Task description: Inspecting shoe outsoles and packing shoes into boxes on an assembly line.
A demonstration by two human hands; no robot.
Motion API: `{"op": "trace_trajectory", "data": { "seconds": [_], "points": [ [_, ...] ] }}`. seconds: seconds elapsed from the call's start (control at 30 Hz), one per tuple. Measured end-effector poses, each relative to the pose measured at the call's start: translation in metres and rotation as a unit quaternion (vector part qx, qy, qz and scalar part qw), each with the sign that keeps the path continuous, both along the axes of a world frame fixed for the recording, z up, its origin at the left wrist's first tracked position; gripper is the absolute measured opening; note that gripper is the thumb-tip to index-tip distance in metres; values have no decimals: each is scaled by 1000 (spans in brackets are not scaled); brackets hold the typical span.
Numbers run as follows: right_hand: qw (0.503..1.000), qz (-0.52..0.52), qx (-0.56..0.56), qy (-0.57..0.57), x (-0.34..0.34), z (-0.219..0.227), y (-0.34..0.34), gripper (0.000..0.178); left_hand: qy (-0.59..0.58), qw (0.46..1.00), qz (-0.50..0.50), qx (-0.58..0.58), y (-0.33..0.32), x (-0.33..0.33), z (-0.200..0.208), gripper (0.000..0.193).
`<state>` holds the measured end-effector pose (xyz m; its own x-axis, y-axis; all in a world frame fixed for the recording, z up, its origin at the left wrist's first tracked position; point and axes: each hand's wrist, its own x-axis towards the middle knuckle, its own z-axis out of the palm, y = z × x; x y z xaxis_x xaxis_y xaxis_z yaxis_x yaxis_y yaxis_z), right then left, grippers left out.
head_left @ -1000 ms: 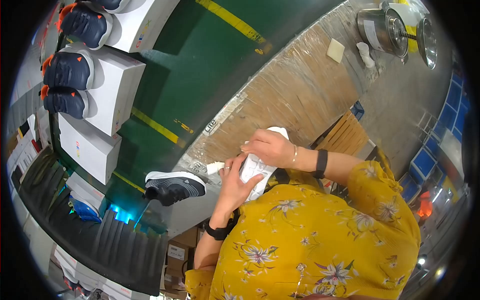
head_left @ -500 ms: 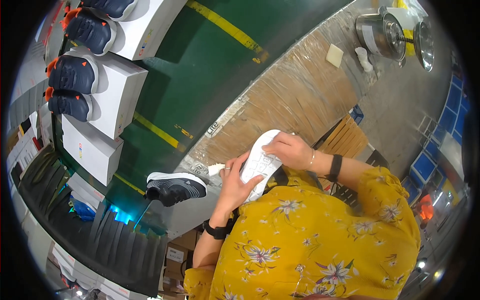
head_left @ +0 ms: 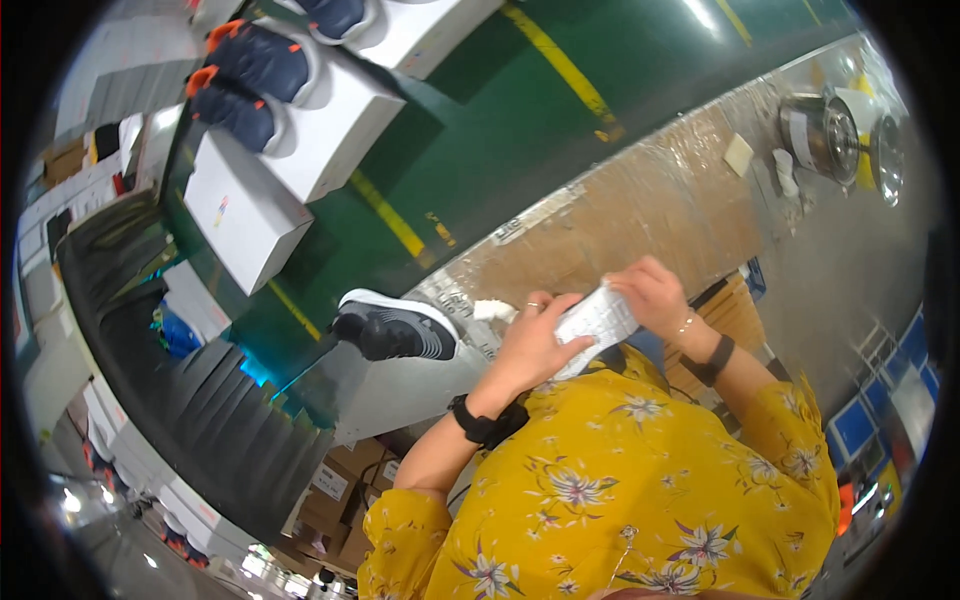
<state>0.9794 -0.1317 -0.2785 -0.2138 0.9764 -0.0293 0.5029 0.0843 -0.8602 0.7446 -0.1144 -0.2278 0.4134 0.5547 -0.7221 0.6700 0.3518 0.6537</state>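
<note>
At far left, a black strip curtain point(head_left: 150, 385) hangs over the green conveyor belt point(head_left: 450, 160), with a blue shoe point(head_left: 181, 336) beside it. Further along the belt's far edge stand a white shoebox point(head_left: 240, 205) and another carrying navy shoes point(head_left: 270, 62) with orange collars. Since half a second ago the view has turned, bringing these boxes further right and cutting off more of the topmost ones.

At the left end of the plastic-wrapped workbench point(head_left: 650, 220) lies a black-and-grey running shoe point(head_left: 405, 330), its white sole toward the belt, placed there as before. Just right of it is a small white pad point(head_left: 492, 310).

The left hand point(head_left: 528, 350) keeps its grip on the white shoe sole point(head_left: 598, 322), thumb across the patterned face, over the bench's near edge. The right hand point(head_left: 655, 298) has slid from the sole's face to its far end, fingers closed around it; the rounded tip, clear earlier, is now hidden.

Near the workbench's right end rest a cream block point(head_left: 738, 155), a white cloth roll point(head_left: 786, 173) and a metal pot point(head_left: 818, 137), unmoved on the bench.
</note>
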Motion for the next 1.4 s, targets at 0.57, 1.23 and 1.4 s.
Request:
{"op": "trace_trajectory", "data": {
  "seconds": [0.57,1.23,1.4],
  "points": [
    [996,40,25,-71,-62,18,4,22,14,948,16,319,-79,-190,113,78],
    [981,190,-27,13,-282,-18,-6,50,114,874,22,471,-140,-325,9,70],
    [972,218,-81,17,-292,-10,-6,46,152,837,380,363,-142,-291,-6,73]
  ]
}}
